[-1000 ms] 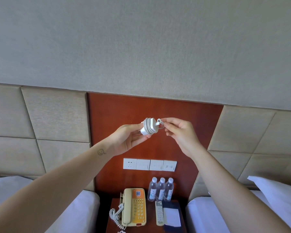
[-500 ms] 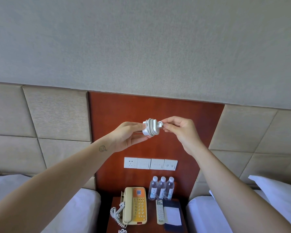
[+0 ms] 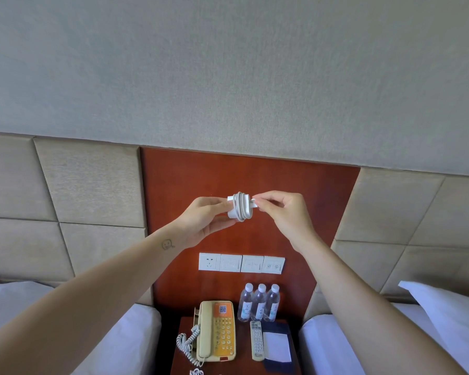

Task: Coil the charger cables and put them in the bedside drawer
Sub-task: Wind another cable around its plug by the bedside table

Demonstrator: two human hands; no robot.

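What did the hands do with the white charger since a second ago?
The right hand brought the loose cable end in against the charger, so the little loop beside it is gone. The left hand kept its grip on the wound charger, up in front of the wood panel. The phone and bottles stayed put.

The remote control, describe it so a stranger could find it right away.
Look at the wooden nightstand between the two beds. The remote control lies flat there, between the beige telephone and a white notepad. It is the slim, pale, button-covered bar below the water bottles.
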